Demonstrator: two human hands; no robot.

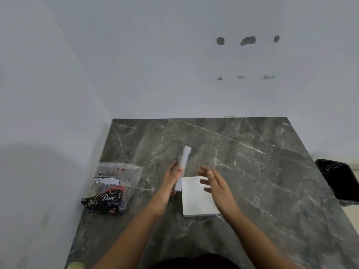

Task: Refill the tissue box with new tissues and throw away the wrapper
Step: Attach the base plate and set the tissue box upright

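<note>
From the head camera, the left hand (pixel 175 174) pinches a thin white piece (pixel 183 167) by its edge and holds it up on its side; it may be the tissue box lid, I cannot tell. The right hand (pixel 212 183) is spread, holding nothing, above the flat white box part (pixel 196 199) on the table (pixel 252 162). The plastic tissue pack (pixel 112 189) lies to the left. It looks soft, light and crinkly, so grab it by its sides. A black bin (pixel 340 181) waits at the right.

forearms (pixel 136 226): bare, sleeveless | hands (pixel 172 183): no rings | torso: dark garment (pixel 194 263)
</note>
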